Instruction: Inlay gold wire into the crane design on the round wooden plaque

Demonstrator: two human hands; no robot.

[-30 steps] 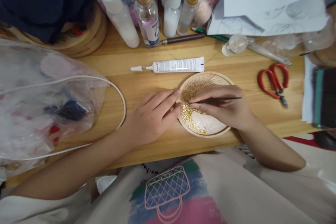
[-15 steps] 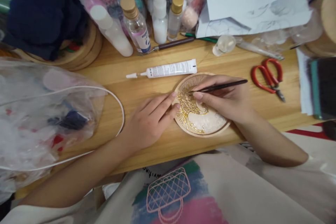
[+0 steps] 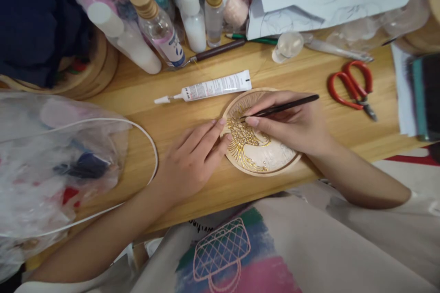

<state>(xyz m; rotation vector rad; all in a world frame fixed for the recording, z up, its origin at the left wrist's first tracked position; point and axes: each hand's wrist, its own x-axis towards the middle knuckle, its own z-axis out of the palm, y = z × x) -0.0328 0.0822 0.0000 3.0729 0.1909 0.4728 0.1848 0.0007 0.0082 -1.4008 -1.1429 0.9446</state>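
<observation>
Directions use the wooden plate (image 3: 266, 154) as the dial, with 12 at the top of the view. At 9 o'clock, well apart, lies a clear plastic bag (image 3: 82, 139); a white cable (image 3: 156, 149) crosses it and loops short of the plate. The left hand (image 3: 190, 160) rests palm down between 8 and 9 o'clock, open and grasping nothing, its thumb and one fingertip against the plate's edge, presumably to prevent turning. Between 10 and 11 o'clock, a white tube (image 3: 216, 87) lies just beside the plate, probably for easy reach. The plate lies flat on the table (image 3: 343, 137); gold lines (image 3: 247, 137) cover mainly its left half. The right hand (image 3: 299, 126), over the 3 o'clock side, grips a slim black tool (image 3: 292, 104) like a pen, apparently for fine control. The tip points toward 9 o'clock; contact cannot be confirmed. At 2 o'clock, red-handled pliers (image 3: 360, 100) lie apart, likely leaving the right arm room.
</observation>
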